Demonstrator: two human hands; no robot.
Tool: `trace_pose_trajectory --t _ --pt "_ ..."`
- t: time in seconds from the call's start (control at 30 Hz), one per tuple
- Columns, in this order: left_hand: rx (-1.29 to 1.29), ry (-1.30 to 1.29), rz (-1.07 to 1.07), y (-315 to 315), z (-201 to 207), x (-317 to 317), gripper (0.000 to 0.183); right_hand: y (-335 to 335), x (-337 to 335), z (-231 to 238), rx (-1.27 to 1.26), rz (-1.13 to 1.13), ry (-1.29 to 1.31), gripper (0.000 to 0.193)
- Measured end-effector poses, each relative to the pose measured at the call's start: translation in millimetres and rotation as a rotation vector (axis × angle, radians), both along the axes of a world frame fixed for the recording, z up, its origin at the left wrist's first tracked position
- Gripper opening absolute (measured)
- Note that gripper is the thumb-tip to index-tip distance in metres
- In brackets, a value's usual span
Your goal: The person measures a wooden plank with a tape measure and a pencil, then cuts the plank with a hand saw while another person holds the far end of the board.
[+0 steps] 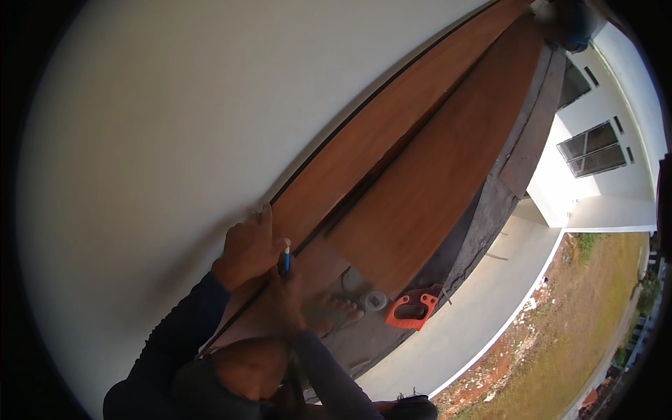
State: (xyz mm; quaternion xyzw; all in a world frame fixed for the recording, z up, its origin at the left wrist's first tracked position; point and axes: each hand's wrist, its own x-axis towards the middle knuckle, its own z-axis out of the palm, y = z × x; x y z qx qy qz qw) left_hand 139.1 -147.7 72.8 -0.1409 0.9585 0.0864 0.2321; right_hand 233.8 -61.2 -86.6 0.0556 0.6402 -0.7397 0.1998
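Note:
My left hand rests at the end of a long reddish-brown board lying along the wall. Its index finger stretches to the board's wall-side edge, and its thumb points toward my right hand; I see nothing held in it. My right hand is closed around a slim blue pen or marker, held upright. The pen's pale upper end is by my left thumb; whether they touch I cannot tell. The pen's lower end is hidden in my fingers.
A second, wider brown board lies alongside. Near its close end are a saw with an orange-red handle, a round tape roll and my bare foot. A blurred person is at the far end. The pale wall borders the left.

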Motion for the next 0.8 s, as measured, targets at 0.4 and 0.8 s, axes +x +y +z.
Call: trace_pose_trajectory --t 0.4,0.8 --pt "0.483 0.178 0.243 23.7 -45.2 -4.4 0.050 84.8 -25.0 102.5 0.437 -0.044 -0.133 0.033" --pt "0.792 0.047 0.517 33.8 -146.6 19.7 0.061 118.1 -37.3 64.7 0.468 -0.086 -0.229 0.028"
